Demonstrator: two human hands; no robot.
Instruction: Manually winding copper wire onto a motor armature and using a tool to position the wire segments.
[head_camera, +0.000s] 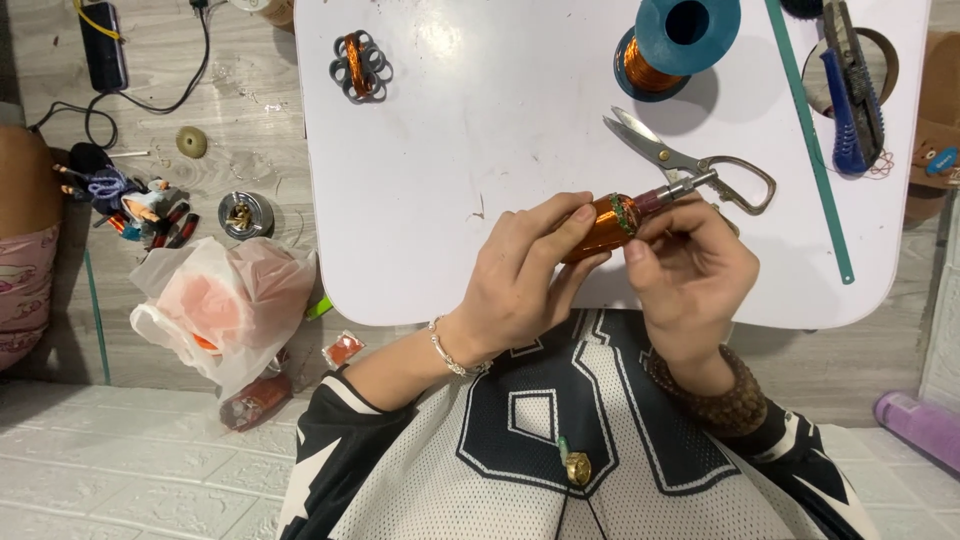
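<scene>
My left hand grips a copper-wound motor rotor by its orange winding, above the near edge of the white table. My right hand pinches the rotor's other end, where a green ring and a short metal shaft stick out to the right. Both hands hold the same part between them. Steel scissors lie just beyond my right hand, almost touching the shaft tip.
A blue spool of copper wire stands at the back, a grey plastic holder with a copper coil at back left, a green strip and blue-handled tool at right. On the floor left lie a plastic bag, small parts and cables.
</scene>
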